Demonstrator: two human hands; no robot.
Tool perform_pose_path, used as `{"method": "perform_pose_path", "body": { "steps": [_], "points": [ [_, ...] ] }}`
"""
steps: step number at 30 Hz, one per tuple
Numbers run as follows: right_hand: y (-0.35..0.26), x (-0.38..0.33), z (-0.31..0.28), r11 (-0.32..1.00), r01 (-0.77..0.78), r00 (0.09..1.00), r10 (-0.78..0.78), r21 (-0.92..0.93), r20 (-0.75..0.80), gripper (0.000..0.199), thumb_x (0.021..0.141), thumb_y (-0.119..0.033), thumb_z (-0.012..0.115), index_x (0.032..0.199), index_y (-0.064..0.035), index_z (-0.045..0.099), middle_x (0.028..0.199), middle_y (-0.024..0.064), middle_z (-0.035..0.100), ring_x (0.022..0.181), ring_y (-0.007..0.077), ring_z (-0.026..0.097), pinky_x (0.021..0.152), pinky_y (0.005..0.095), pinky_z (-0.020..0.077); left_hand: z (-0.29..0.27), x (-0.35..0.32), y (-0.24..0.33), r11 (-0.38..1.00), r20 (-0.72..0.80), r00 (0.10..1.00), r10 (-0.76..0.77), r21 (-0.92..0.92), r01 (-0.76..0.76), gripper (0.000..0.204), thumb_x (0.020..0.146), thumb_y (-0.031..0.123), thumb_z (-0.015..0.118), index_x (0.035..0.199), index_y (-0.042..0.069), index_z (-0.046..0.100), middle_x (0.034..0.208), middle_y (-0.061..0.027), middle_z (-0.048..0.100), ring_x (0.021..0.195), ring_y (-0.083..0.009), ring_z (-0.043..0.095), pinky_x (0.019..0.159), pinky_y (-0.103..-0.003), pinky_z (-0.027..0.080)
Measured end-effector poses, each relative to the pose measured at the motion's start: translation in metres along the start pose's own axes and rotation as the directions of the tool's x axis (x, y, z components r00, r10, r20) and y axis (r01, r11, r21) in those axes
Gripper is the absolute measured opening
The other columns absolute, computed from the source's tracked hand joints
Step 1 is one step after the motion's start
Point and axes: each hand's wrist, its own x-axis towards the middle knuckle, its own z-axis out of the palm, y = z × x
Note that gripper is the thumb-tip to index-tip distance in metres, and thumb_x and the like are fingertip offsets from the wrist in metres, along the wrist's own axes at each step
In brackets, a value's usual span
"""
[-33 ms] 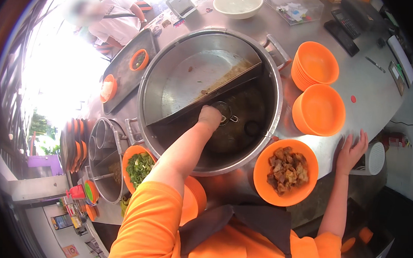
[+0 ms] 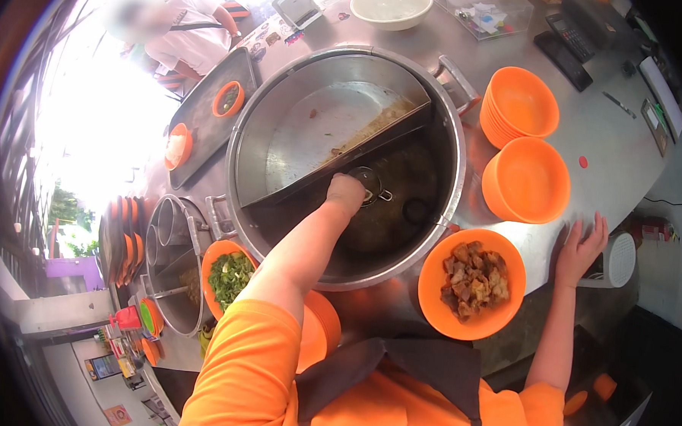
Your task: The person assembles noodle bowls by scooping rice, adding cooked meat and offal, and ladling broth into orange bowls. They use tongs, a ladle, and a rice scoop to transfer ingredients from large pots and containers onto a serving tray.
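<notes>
At centre frame our left hand (image 2: 346,192) grips a small metal ladle (image 2: 373,185) inside the large steel pot (image 2: 454,142); we should dip steadily, clear of its half lid (image 2: 322,121). At right, our right hand (image 2: 583,250) lies spread on the steel counter (image 2: 610,149); the dark broth hides the ladle's bowl.

The left hand (image 2: 347,192) reaches into the open half of a large steel pot (image 2: 451,126) and grips a ladle (image 2: 373,185) over the dark broth. A flat half-lid (image 2: 322,128) covers the other half of the pot. The right hand (image 2: 581,246) rests flat, fingers spread, on the steel counter (image 2: 610,156). Just left of it stands an orange bowl of fried pieces (image 2: 471,283). An empty orange bowl (image 2: 527,179) and a stack of orange bowls (image 2: 519,106) stand right of the pot. A bowl of chopped greens (image 2: 228,276) sits at the pot's lower left.
</notes>
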Motion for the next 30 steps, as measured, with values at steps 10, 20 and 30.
{"method": "perform_pose_path", "body": {
  "steps": [10,20,30],
  "points": [
    [0.002,0.002,0.002,0.999,0.026,0.999,-0.027,-0.043,-0.019,0.047,0.096,-0.022,0.057,0.137,-0.0035,0.047,0.145,0.0198,0.037,0.135,0.0346,0.036,0.107,0.0424,0.0364,-0.021,-0.014,-0.008,0.998,-0.006,1.000,-0.018,0.061,0.018,0.020,0.088,0.014,0.058,0.098,0.011,0.075,0.102,-0.0072,0.073,0.098,-0.0245,0.069,0.080,-0.038,0.050],
    [0.008,0.003,0.007,0.998,0.043,0.999,-0.044,-0.050,-0.027,0.047,0.096,-0.024,0.056,0.137,-0.0044,0.047,0.145,0.0210,0.037,0.135,0.0364,0.036,0.110,0.0445,0.0326,-0.099,-0.128,-0.028,0.998,0.035,0.999,-0.020,0.061,0.018,0.014,0.083,0.012,0.064,0.091,0.010,0.075,0.096,-0.0065,0.073,0.092,-0.0232,0.070,0.074,-0.034,0.053],
    [0.014,0.003,0.010,0.994,0.064,0.998,-0.066,-0.094,-0.018,0.049,0.096,-0.028,0.056,0.138,-0.0048,0.046,0.146,0.0214,0.036,0.135,0.0374,0.035,0.111,0.0456,0.0307,-0.046,-0.288,-0.067,0.870,-0.499,0.726,-0.474,-0.394,0.297,0.017,0.084,0.018,0.067,0.100,0.013,0.071,0.088,-0.0070,0.068,0.086,-0.0244,0.068,0.073,-0.035,0.053]
  ]
}}
